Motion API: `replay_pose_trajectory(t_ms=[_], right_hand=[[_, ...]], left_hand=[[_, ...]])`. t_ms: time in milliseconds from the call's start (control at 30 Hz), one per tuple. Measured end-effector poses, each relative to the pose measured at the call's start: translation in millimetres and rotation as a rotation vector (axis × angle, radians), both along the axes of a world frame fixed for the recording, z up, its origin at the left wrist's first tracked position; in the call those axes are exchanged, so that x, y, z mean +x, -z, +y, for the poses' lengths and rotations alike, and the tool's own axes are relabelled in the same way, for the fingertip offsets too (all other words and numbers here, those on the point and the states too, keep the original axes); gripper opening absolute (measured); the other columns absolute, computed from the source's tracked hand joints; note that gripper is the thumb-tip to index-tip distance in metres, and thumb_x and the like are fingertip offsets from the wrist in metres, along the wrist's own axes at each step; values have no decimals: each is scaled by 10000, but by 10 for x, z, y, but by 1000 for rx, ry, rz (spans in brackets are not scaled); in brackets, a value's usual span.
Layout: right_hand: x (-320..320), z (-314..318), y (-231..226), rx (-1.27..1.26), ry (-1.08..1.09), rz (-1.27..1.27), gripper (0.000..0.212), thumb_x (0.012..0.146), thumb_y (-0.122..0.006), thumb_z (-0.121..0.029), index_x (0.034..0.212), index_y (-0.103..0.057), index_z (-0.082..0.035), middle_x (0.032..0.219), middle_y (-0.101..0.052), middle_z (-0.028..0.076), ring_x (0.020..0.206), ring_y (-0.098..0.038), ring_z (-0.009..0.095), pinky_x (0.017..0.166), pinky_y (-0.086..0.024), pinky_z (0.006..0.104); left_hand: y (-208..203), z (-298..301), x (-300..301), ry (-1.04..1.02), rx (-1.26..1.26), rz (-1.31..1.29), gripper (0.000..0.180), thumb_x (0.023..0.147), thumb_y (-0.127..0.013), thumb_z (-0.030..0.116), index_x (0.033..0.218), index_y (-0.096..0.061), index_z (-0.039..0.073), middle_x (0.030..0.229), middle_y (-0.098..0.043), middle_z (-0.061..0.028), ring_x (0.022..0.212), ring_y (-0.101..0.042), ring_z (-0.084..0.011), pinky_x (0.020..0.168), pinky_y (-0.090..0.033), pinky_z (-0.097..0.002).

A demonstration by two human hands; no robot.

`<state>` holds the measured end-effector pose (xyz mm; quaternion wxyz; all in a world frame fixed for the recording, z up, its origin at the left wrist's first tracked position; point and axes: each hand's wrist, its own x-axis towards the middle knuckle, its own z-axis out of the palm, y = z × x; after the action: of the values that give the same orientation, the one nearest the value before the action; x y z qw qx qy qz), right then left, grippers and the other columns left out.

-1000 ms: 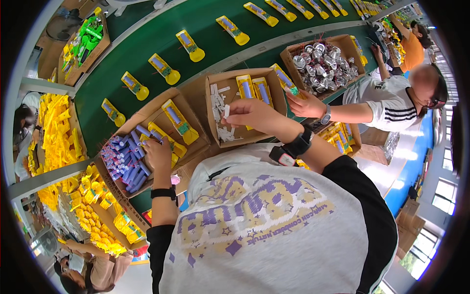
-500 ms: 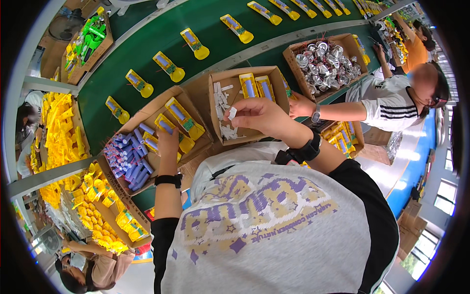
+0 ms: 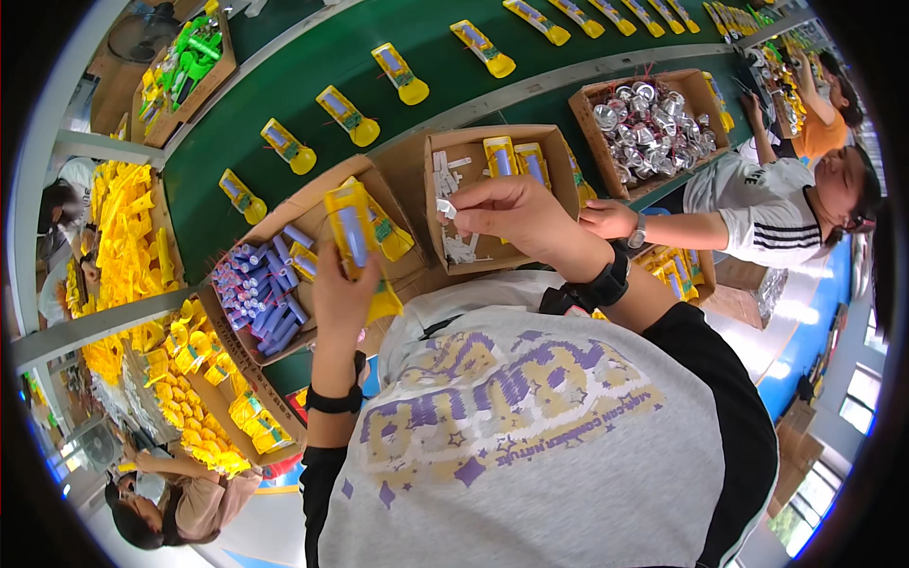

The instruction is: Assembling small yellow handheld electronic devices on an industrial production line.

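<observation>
Left hand [image 3: 341, 292] clasps a yellow casing with lilac cell [image 3: 353, 230], tilted over left carton [image 3: 305, 203] — its near edge crossed. Right hand [image 3: 507, 216] pinches white tab [image 3: 445, 208] inside middle carton's [image 3: 562, 161] outline; open green worktop [image 3: 308, 71] beyond.

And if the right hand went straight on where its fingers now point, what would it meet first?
Probably the middle carton's left wall, though depth is unclear and the right hand may pass above it.

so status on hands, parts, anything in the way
Left hand holds yellow-and-purple unit. Right hand pinches small white piece over open carton. No obstruction evident.
</observation>
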<state>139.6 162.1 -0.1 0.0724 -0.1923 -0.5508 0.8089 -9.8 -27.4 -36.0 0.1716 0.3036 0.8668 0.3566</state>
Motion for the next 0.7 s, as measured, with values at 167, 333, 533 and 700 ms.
replay_pose_trajectory(t_ms=[167,333,533,700], right_hand=[[-179,-87,-142,29,-52,24,187,780,-593,-42,962,-591,6,934,-604,62,795,-554,86,698,-447,208],[-234,-123,-196,87,-67,14,186,781,-596,-52,961,-591,-2,922,-597,52,803,-550,80,693,-447,210],[-285,-164,-135,576,48,92,160,759,-608,-50,916,-603,-20,890,-592,59,782,-562,133,688,-448,225],[-336,-194,-93,1176,159,251,140,712,-612,-14,850,-619,-36,875,-575,73,816,-543,222,694,-445,264]], left_hand=[[-384,52,277,65,-2,-74,449,667,-654,298,944,-494,-17,619,-482,-90,540,-479,-186,501,-383,-300],[-538,66,349,117,-74,-49,399,681,-639,241,963,-492,1,693,-504,-76,573,-447,-134,523,-372,-254],[-559,51,366,124,-67,-23,392,676,-637,247,950,-496,5,672,-494,-84,550,-442,-152,512,-374,-268],[-542,44,381,136,-59,-10,391,676,-635,250,947,-496,5,661,-496,-84,542,-444,-151,506,-373,-271]])
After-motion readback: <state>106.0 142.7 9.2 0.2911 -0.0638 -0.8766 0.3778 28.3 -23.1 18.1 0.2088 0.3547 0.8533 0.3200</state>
